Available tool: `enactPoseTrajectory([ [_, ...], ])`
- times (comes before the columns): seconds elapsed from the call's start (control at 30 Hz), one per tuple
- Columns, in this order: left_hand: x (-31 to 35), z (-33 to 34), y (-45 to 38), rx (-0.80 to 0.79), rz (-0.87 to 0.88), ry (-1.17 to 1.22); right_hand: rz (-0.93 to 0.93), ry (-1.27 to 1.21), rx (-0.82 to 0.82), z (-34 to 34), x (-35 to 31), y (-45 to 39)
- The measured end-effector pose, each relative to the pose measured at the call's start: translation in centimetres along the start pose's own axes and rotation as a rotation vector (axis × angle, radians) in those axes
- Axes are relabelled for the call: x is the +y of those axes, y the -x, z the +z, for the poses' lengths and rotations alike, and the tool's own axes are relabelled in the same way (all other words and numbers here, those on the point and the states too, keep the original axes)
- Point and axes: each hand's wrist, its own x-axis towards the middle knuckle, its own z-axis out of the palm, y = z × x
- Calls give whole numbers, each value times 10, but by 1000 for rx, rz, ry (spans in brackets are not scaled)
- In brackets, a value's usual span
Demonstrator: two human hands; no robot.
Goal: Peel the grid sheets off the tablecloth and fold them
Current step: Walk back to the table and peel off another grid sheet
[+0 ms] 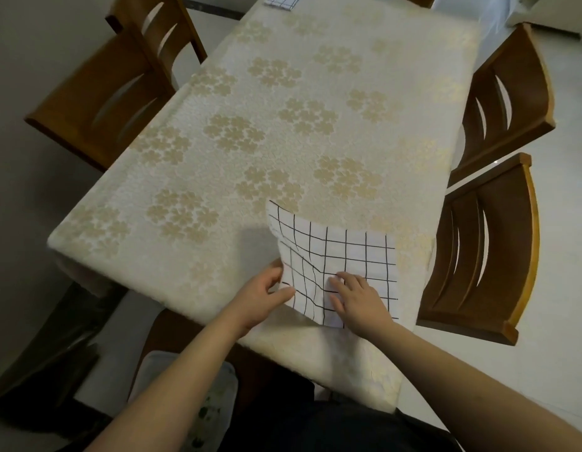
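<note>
A white grid sheet point(348, 256) with black lines lies near the table's front right corner on the cream tablecloth point(250, 141) with gold flowers. Its left part is lifted and curled over the rest. My left hand point(263, 295) pinches the sheet's lifted left edge between thumb and fingers. My right hand point(354, 296) rests palm down on the sheet's lower middle, fingers spread. A second grid sheet point(281, 0) shows partly at the table's far edge, cut off by the frame.
Wooden chairs stand close on both sides: two on the left point(113, 89) and two on the right point(508, 93), point(485, 256). A cushioned seat point(191, 386) sits below the front edge by my legs. Pale floor surrounds the table.
</note>
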Motion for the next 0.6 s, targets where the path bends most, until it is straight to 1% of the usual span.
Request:
enactPoseTrajectory([
  [0.07,10,16,-6,-38,54,-57,-15,-98,-10,-3,7,2],
  [0.17,26,42,-16,-102,142,-113,36,-274,48,-8,21,12],
  [0.27,35,69,-30,-126,106,-212,152,-484,92,-20,38,25],
  [0.37,39,101,-45,-127,73,-353,253,-630,128,-32,57,37],
  [0.47,38,133,-53,-141,28,-495,341,-737,154,-39,78,46],
  [0.6,19,159,-60,-170,-16,-542,434,-823,144,-37,99,49],
])
